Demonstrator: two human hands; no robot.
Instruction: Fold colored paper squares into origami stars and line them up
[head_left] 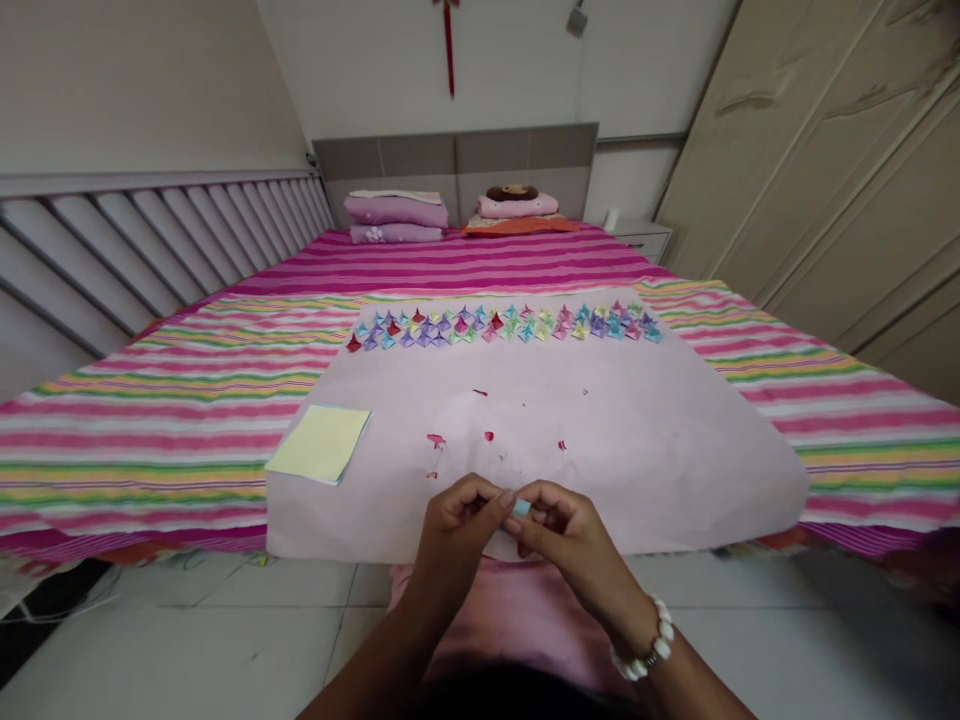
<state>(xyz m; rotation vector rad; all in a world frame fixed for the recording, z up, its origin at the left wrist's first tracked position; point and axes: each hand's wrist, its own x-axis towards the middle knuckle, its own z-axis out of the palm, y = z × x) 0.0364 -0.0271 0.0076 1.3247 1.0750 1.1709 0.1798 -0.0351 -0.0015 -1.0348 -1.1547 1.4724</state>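
Observation:
A small folded piece of light-blue paper [521, 508] is pinched between the fingertips of both hands, low over the near part of a pale sheet [637, 440]. My left hand [466, 512] grips it from the left, thumb and forefinger pressed together. From the other side my right hand [562, 520], above a white bead bracelet, holds it too. The fingers hide part of the paper. Across the far part of the sheet stand several rows of small folded paper shapes [495, 322] in many colours. A stack of square paper [321, 443], yellow on top, lies at the left.
Small red scraps [436, 440] lie scattered just beyond my hands. The sheet rests on a striped bed cover [150, 400]. Folded bedding [396, 212] sits at the headboard, a white rail [187, 230] runs along the left, and a wardrobe [847, 170] stands at the right.

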